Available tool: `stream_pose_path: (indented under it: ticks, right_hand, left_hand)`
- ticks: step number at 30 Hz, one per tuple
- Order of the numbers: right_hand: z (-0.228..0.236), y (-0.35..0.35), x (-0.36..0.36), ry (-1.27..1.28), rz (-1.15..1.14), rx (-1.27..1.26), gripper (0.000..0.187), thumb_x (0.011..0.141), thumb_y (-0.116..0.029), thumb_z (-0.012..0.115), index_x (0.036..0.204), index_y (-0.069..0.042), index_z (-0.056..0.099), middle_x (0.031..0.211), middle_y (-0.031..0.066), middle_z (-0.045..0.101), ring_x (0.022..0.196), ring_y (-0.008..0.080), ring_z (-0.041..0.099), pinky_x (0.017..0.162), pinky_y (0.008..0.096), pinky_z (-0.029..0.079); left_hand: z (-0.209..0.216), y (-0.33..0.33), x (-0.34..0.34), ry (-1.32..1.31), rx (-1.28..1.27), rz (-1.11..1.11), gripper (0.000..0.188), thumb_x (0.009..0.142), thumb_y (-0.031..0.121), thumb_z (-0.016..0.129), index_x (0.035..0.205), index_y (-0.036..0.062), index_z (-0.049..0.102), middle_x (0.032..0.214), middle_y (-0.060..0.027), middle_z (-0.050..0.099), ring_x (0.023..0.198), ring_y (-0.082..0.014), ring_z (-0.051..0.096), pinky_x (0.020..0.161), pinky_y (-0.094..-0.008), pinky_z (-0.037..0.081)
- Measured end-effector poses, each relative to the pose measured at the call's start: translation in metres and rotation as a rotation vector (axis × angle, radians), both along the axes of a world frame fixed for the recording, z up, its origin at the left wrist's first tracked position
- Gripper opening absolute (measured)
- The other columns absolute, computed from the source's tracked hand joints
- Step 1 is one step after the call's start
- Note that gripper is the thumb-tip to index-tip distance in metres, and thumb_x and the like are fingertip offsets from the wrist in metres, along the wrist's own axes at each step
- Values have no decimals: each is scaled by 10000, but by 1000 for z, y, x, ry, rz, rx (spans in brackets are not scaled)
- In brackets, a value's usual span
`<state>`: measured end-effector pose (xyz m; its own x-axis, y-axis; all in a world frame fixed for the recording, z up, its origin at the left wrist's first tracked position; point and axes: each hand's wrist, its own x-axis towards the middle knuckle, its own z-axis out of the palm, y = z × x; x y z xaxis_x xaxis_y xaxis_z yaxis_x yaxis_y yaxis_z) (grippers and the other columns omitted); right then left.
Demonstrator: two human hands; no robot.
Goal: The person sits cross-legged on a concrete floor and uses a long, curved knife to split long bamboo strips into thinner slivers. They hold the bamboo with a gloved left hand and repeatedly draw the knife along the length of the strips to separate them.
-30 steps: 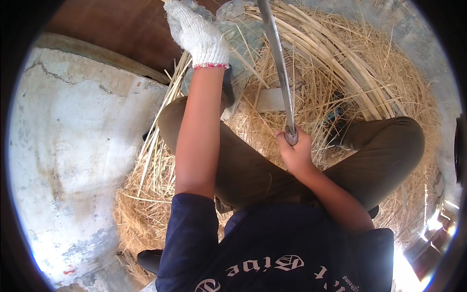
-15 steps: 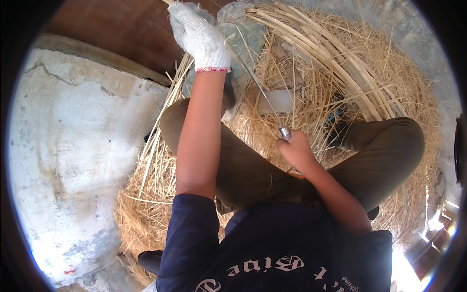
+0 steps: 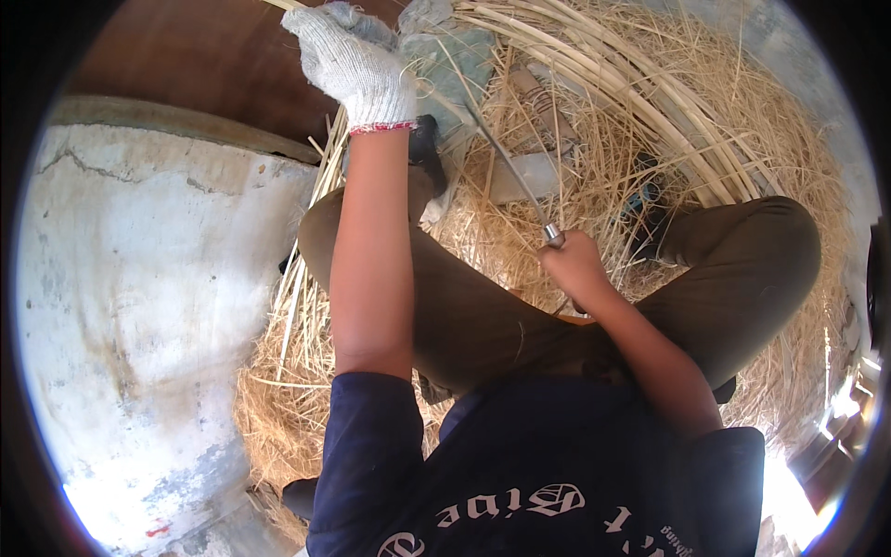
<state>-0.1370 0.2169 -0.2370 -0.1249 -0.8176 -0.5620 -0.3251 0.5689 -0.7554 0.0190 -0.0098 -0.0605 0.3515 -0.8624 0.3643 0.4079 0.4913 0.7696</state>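
Observation:
My left hand, in a white knitted glove with a red-edged cuff, is raised at the upper left with its fingers closed. A pale bamboo strip sticks out past its fingertips toward the top edge. My bare right hand is closed around the handle of a long, narrow-bladed knife above my lap. A metal collar joins blade and handle; the blade slants up and left, toward the gloved wrist. Most of the handle is hidden in my fist.
Loose shavings cover the floor around my crossed legs. Long split strips lie in a curved bundle at the upper right; more strips lean by my left knee. A flat grey block lies ahead. A cracked wall stands left.
My gloved left hand has shifted slightly left and up. My right hand has moved a little right and up with the knife, and the view has shifted slightly.

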Motion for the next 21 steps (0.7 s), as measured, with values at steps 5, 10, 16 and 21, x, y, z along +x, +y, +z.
stream_pose_path:
  ticks: [5, 10, 16, 21]
  right_hand:
    - [40, 5, 9, 14, -20, -311, 225, 831, -203, 688, 861, 19, 661, 689, 183, 658, 626, 339, 655, 638, 435, 496]
    - [-7, 12, 15, -32, -7, -192, 189, 844, -188, 676, 839, -1, 651, 655, 171, 640, 593, 324, 634, 611, 430, 480]
    - [16, 11, 14, -63, -34, -168, 166, 857, -144, 648, 768, -10, 607, 620, 118, 583, 560, 233, 569, 575, 408, 446]
    - [23, 7, 17, -122, -116, -342, 192, 853, -175, 653, 793, 4, 624, 645, 163, 609, 592, 287, 610, 601, 428, 472]
  left_hand:
    - [10, 9, -21, 49, -6, 70, 449, 1041, 509, 544, 757, 162, 516, 588, 45, 413, 478, -95, 368, 443, -278, 298]
    - [8, -2, -27, 83, 8, 246, 438, 1050, 481, 549, 733, 182, 508, 566, 64, 407, 433, -73, 355, 397, -255, 265]
    - [7, 4, -3, -28, 121, 247, 453, 999, 508, 497, 863, 77, 529, 643, -59, 494, 533, -192, 453, 495, -348, 382]
    - [3, 0, -2, -77, 40, 242, 482, 1009, 534, 486, 879, 73, 539, 647, -78, 514, 539, -207, 472, 521, -367, 407]
